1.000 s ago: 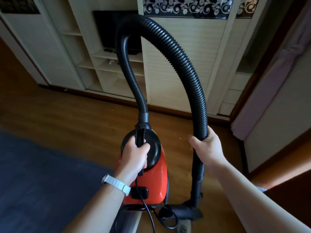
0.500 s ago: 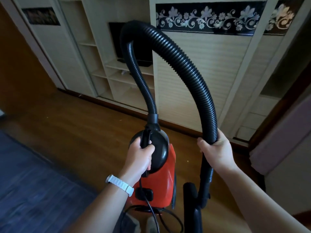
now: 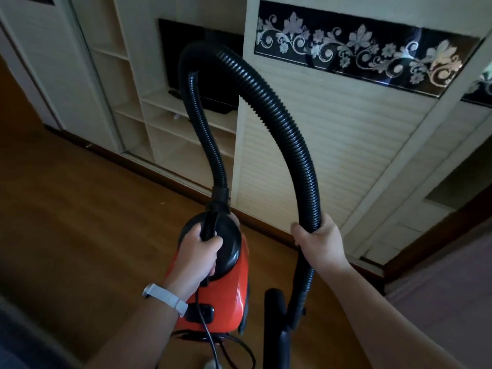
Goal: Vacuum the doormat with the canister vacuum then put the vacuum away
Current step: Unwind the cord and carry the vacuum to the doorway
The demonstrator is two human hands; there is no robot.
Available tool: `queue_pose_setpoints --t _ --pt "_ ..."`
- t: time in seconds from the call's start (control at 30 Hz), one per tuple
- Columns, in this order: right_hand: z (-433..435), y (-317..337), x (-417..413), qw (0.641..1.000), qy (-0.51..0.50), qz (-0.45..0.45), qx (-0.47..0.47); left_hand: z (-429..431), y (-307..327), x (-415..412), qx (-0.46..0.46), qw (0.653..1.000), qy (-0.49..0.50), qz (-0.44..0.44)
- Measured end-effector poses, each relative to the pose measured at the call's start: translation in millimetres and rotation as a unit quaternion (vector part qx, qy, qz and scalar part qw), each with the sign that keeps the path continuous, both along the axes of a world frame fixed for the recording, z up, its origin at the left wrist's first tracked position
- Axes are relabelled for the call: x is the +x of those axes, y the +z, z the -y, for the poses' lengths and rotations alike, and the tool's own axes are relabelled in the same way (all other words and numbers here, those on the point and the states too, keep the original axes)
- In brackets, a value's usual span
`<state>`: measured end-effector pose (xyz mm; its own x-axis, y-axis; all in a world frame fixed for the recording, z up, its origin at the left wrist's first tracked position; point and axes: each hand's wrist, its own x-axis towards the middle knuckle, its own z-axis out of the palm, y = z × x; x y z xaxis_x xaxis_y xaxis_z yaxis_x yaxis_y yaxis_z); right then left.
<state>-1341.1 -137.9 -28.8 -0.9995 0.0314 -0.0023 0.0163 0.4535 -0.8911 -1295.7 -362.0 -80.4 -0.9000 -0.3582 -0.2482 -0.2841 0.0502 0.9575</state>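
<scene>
A red canister vacuum (image 3: 226,296) with a black front cap hangs above the wooden floor. My left hand (image 3: 197,257), with a white band at the wrist, grips its black carry handle. A ribbed black hose (image 3: 269,102) arches up from the canister and comes down on the right, where my right hand (image 3: 319,243) grips it. Below that hand the hose joins a black wand and floor nozzle (image 3: 277,326). A black power cord (image 3: 210,339) dangles under the canister. Only a dark blue edge of the doormat (image 3: 16,342) shows at the bottom left.
A cream wardrobe wall (image 3: 332,145) with a flower-patterned black band stands straight ahead. Open shelves (image 3: 170,123) to its left hold a dark screen. Brown wooden floor (image 3: 80,222) spreads to the left. A dark door frame and a pinkish surface close the right side.
The view has swung up and toward the wardrobe, which is nearer now. The blue mat has slid almost out of view at the left. Both hands keep their grips.
</scene>
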Motion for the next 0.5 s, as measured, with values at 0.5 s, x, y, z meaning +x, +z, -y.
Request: queue_pose_setpoints --t 0.5 --pt "153.0 2.8 -218.0 0.995 0.101 -0.011 -0.015 141.4 15.0 -159.3 -0.037 0.995 0.089 0.027"
